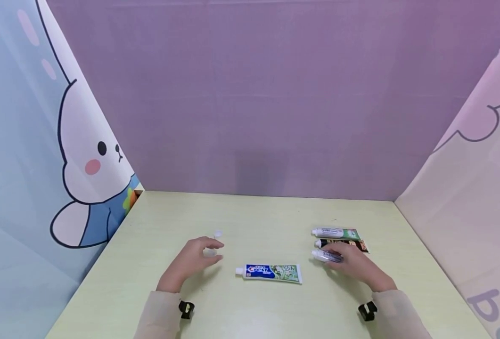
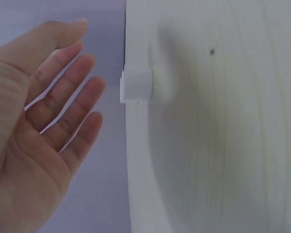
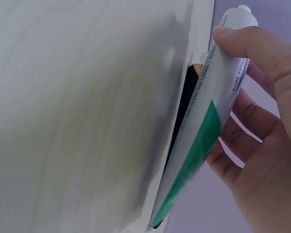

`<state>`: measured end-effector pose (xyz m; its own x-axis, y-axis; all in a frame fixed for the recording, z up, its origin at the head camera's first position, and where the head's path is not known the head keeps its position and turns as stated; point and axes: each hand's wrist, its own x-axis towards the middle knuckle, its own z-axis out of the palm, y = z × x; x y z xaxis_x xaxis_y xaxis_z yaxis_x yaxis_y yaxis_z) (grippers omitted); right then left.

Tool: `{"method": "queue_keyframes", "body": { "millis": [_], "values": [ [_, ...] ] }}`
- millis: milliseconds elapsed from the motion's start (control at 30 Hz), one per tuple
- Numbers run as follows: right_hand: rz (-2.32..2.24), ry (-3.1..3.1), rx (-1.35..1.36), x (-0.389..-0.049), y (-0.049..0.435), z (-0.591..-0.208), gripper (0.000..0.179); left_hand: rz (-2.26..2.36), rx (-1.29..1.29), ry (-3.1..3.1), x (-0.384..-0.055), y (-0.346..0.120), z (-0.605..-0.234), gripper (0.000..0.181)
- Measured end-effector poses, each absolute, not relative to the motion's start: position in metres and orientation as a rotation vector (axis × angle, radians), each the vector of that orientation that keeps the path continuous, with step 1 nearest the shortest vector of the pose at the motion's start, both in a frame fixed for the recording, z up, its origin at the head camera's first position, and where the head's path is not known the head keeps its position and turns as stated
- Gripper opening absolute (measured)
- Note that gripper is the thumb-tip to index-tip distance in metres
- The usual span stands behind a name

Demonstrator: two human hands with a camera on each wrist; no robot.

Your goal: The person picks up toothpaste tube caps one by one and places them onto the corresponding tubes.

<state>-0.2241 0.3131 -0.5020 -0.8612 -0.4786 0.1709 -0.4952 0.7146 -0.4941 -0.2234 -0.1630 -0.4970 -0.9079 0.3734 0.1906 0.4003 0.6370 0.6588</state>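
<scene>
Blue-and-green tube (image 1: 273, 273): C-shaped emblem, Chinese characters, not surely legible. Held white tube (image 3: 218, 87): fine dark print, unreadable. Black tube (image 1: 351, 245), white-and-green tube (image 1: 336, 233): lettering too small. Right curtain (image 1: 466, 212): one lilac, b-like letter (image 1: 483, 295).

Bright, even light fills the head view, leaving the surface (image 1: 271, 226) pale and the backdrop (image 1: 254, 94) nearly flat, save for a faint darker patch low in its middle. Soft-edged shadows lie on the surface below the left hand (image 1: 194, 259) and right hand (image 1: 353, 263), so the light seems to come from above and be diffuse. Both wrist views look dimmer, cooler and hazy, with broad grey shadows. In the left one, the white piece (image 2: 138, 83) is washed out, its edges soft. In the right, small print on the tube (image 3: 203, 121) blurs.
</scene>
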Motion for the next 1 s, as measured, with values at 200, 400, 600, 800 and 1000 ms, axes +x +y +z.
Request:
{"method": "queue_keyframes", "body": {
  "millis": [200, 400, 600, 800, 1000],
  "values": [
    [0.834, -2.864, 0.838, -0.224, 0.306, -0.499, 0.035, -1.145, -0.452, -2.830, -0.224, -0.172, -0.498, 0.027],
    [0.853, -2.838, 0.881, -0.224, 0.300, -0.497, 0.033, -1.084, -0.315, -2.890, -0.225, -0.175, -0.503, 0.029],
    [0.904, -2.821, 0.940, -0.224, 0.293, -0.492, 0.029, -1.012, -0.252, -2.922, -0.226, -0.174, -0.504, 0.036],
    [0.908, -2.736, 1.035, -0.226, 0.287, -0.493, 0.027, -0.981, -0.169, -2.953, -0.227, -0.170, -0.505, 0.040],
    [0.943, -2.695, 1.103, -0.227, 0.282, -0.492, 0.025, -0.978, -0.161, -2.965, -0.226, -0.166, -0.505, 0.038]
  ]
}}
